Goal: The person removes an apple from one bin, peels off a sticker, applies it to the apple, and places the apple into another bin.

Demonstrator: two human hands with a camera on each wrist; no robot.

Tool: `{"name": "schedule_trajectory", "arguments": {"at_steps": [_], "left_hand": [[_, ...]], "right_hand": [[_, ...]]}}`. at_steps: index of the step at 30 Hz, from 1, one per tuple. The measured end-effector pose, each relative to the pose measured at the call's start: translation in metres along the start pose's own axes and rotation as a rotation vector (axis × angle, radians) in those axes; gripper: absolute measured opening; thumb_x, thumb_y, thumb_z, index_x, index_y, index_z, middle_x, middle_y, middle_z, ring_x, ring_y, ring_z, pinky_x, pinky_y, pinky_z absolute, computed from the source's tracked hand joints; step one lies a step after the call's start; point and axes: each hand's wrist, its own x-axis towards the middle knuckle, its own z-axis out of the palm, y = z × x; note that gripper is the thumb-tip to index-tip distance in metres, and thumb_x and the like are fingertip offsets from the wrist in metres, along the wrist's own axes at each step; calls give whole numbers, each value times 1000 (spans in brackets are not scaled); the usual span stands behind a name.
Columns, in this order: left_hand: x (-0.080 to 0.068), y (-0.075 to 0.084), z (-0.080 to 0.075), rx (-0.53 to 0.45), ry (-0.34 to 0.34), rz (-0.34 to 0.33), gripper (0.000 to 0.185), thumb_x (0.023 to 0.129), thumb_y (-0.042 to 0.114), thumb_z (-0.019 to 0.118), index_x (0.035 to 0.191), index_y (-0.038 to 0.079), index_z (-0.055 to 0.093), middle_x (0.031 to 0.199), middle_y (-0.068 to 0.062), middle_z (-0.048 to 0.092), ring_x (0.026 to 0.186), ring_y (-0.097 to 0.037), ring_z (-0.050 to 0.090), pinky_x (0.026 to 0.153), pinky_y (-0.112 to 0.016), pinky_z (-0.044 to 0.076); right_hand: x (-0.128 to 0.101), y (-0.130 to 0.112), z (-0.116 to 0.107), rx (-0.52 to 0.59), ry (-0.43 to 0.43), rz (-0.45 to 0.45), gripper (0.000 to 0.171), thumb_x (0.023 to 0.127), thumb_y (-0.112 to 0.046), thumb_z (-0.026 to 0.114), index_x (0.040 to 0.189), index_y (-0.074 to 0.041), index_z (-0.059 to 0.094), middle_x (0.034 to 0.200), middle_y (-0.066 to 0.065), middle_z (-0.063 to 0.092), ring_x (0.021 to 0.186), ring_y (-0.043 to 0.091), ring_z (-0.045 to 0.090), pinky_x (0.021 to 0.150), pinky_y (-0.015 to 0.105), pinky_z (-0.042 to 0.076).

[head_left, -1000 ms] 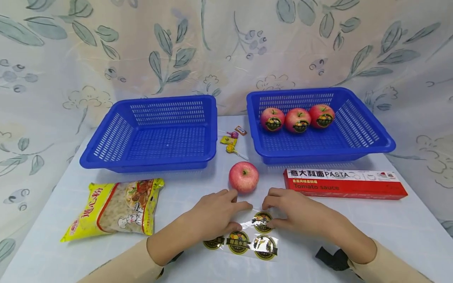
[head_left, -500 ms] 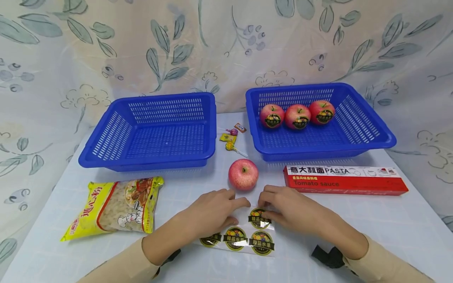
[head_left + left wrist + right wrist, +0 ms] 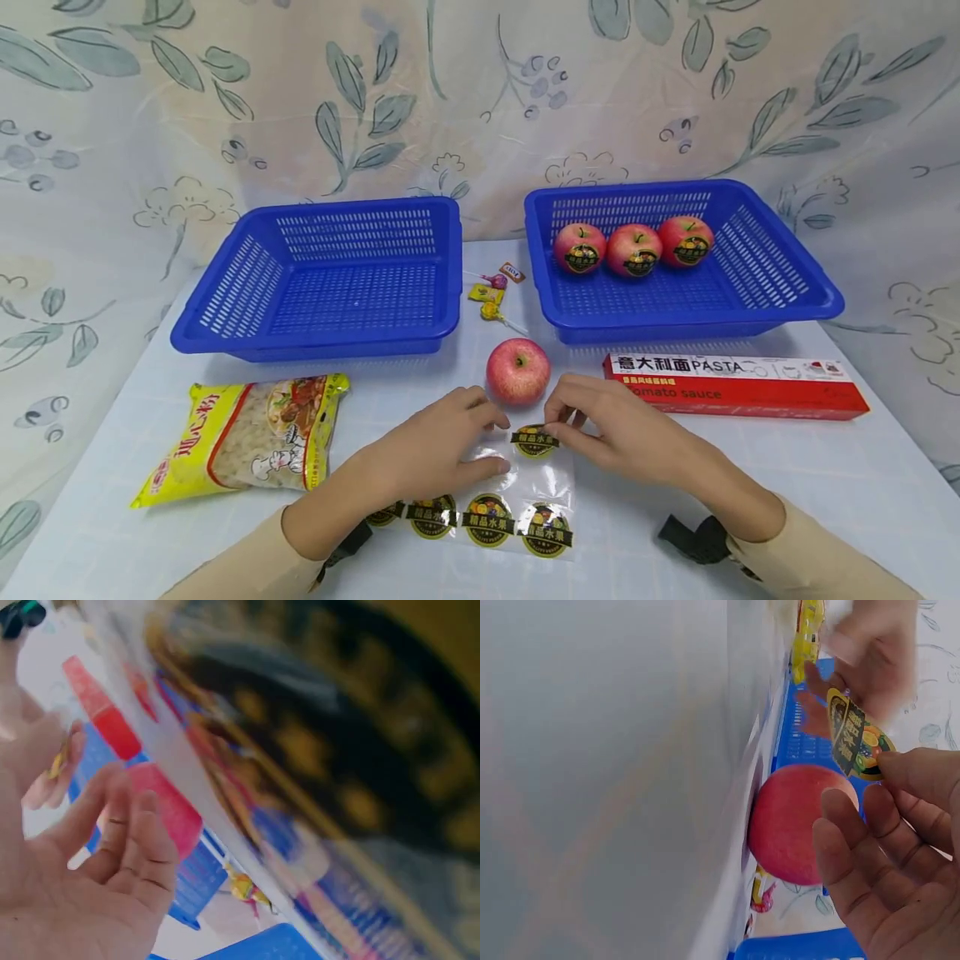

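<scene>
One sticker [image 3: 535, 440] is between my right hand's [image 3: 622, 429] fingertips, pinched at its edge and lifted off the clear backing sheet [image 3: 525, 492], just in front of the loose apple [image 3: 517, 372]. My left hand [image 3: 431, 454] lies flat with relaxed fingers on the sheet's near-left part, pressing it to the table [image 3: 825, 475]; it grips nothing.

I judge the sticker to be feather-light, thin and floppy, with a tacky underside that will cling to skin or fold onto itself if I let it sag. Best held as it is now, by the very rim, with as little finger on the glue as possible. The sheet is slick and glossy, so it would likely slide without that flat hand on it.

It is a small round label, black with a gold border, a fruit picture and yellow lettering; the right wrist view shows it edge-on near the apple. Four more like it sit in a row on the sheet's near edge. Three apples [image 3: 634, 248] in the right basket [image 3: 810, 287] already wear the same label; the loose apple shows none.
</scene>
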Motion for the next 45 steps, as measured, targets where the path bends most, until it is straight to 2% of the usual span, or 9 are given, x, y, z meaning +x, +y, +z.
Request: {"name": "schedule_trajectory", "arguments": {"at_steps": [4,8,12,18,24,31,35,42,45], "left_hand": [[6,-4,-2,-188,115,71,15,99,27,69,108,15,68,98,7,64,92,-9,60,85,-26,53],[10,-6,-2,-193,218,111,3,97,13,68,96,16,68,92,8,64,87,-9,59,82,-24,53],[9,-5,-1,-130,300,36,3,97,17,70,95,18,68,101,5,60,86,-12,58,74,-25,52],[8,-5,3,-30,403,-57,7,94,22,73,91,26,68,135,-3,51,94,-13,59,58,-22,47],[17,-6,1,43,415,-77,5,94,23,74,91,25,70,149,-5,51,107,-17,64,61,-27,51],[27,-8,-3,51,395,-92,8,93,20,72,86,19,68,140,-7,63,117,-25,68,81,-36,59],[29,-11,-5,34,404,-88,15,90,20,73,78,19,65,136,-8,65,109,-25,71,78,-34,57],[36,-19,-7,-17,476,-15,27,92,23,70,68,20,60,123,-5,70,107,-20,70,74,-31,55],[38,-22,-8,-9,462,-6,25,91,24,71,70,20,59,122,-4,68,99,-18,69,69,-29,53]], "right_hand": [[6,1,3,21,0,-32,15,96,-10,71,96,-23,63,92,-18,60,88,-1,60,74,25,57],[12,3,6,19,49,-43,16,94,-9,73,98,-21,63,93,-15,60,87,3,61,74,26,57],[19,6,9,-86,125,-38,18,91,-14,77,101,-18,63,103,-11,58,97,10,56,83,28,51],[27,11,12,-178,193,-28,21,88,-17,81,97,-16,63,120,1,60,110,20,51,92,40,46],[32,14,8,-193,174,-5,18,90,-17,79,92,-20,61,132,7,62,120,27,59,101,46,49],[38,19,5,-149,147,3,19,90,-15,79,93,-17,61,130,6,64,119,22,64,98,42,54],[41,19,4,-101,135,23,18,91,-16,77,93,-18,60,128,3,64,123,19,61,103,41,51],[44,22,7,-69,146,29,15,94,-16,73,89,-20,59,125,1,66,124,18,61,104,41,51],[45,23,7,-68,156,27,14,94,-15,71,89,-20,59,123,0,67,124,17,61,103,40,51]]}}
